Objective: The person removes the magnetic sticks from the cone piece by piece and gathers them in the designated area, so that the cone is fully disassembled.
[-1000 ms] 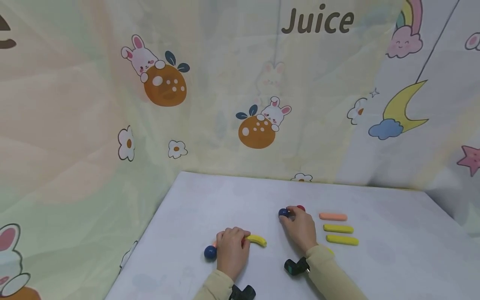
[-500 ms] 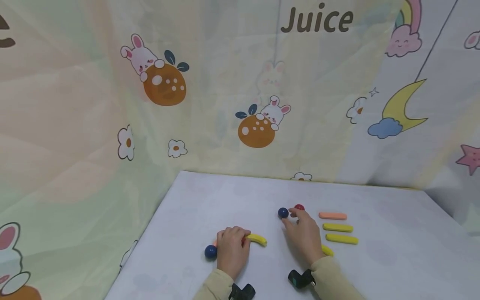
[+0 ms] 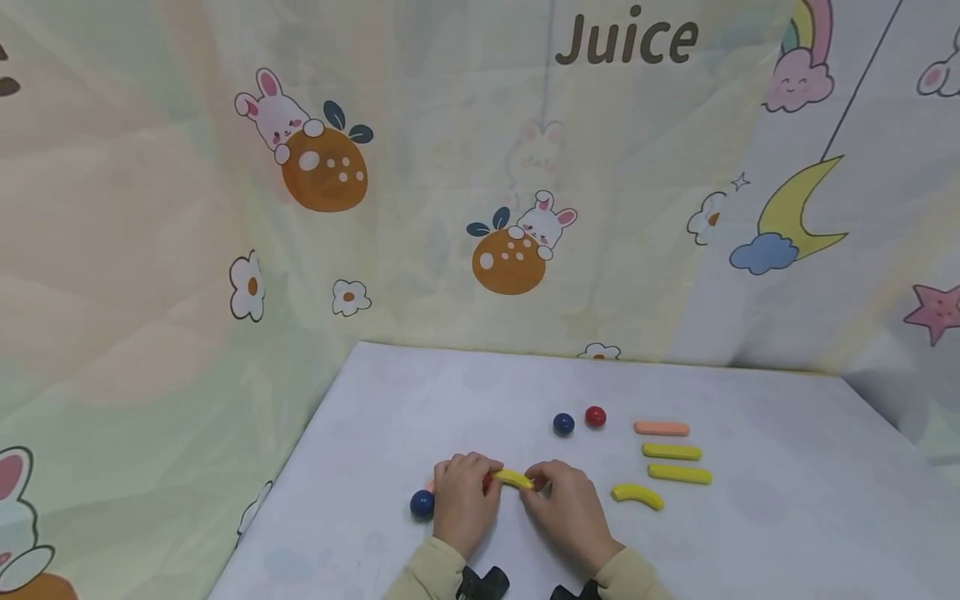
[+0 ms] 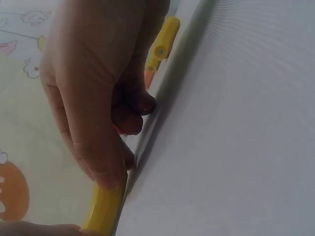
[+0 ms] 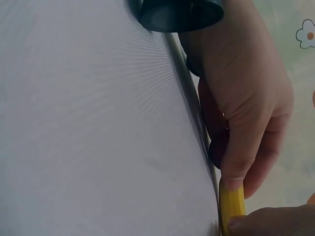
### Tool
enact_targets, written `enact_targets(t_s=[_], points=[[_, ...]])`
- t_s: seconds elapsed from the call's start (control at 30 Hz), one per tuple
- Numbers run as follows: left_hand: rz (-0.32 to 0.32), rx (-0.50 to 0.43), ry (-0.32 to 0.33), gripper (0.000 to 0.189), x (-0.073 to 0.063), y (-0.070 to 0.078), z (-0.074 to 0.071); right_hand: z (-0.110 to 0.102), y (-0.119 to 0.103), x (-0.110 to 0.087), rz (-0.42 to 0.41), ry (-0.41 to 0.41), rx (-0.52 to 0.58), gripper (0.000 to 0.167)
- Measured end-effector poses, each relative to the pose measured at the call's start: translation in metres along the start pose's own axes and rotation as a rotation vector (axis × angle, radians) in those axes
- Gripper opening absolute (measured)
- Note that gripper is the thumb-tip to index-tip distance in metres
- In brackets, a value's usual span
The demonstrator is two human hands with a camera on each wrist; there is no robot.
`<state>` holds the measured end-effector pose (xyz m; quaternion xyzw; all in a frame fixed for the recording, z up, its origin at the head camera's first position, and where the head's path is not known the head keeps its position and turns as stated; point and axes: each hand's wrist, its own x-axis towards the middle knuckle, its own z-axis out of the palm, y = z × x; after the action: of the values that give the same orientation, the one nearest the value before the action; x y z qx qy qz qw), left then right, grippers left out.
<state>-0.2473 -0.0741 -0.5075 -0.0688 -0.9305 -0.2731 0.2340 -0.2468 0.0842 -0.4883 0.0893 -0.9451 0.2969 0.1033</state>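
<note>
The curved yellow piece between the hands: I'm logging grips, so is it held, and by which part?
Yes: the curved yellow piece is held at both ends, the left hand pinching its left end and the right hand its right end.

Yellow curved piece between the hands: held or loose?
Held: the left hand and right hand pinch opposite ends of the yellow curved piece; both wrist views show the contact. Can't tell whether it's lifted.
</note>
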Motion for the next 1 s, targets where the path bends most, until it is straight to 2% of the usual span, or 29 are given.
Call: enact_targets(t_s=[0.13, 0.33, 0.5, 0.67, 0.87, 1.0], points=[[0.034, -0.007, -0.002, 0.022, -0.002, 0.005, 0.002, 0.002, 0.004, 0.0, 0.019, 0.058, -0.024, 0.016], [0.084, 0.062, 0.022, 0.029, -0.005, 0.014, 0.0, 0.003, 0.014, -0.002, 0.069, 0.093, -0.059, 0.016], [0.067, 0.104, 0.028, 0.029, -0.005, 0.014, -0.001, -0.001, 0.019, -0.005, 0.088, 0.099, -0.093, 0.017], [0.053, 0.089, 0.025, 0.028, -0.004, 0.011, 0.0, -0.008, 0.021, -0.01, 0.106, 0.09, -0.098, 0.017], [0.04, 0.083, 0.054, 0.028, -0.003, 0.008, -0.003, -0.024, 0.026, -0.03, 0.139, 0.084, -0.066, 0.019], [0.057, 0.08, 0.08, 0.027, -0.003, 0.006, -0.002, -0.039, 0.041, -0.045, 0.157, 0.092, -0.066, 0.022]])
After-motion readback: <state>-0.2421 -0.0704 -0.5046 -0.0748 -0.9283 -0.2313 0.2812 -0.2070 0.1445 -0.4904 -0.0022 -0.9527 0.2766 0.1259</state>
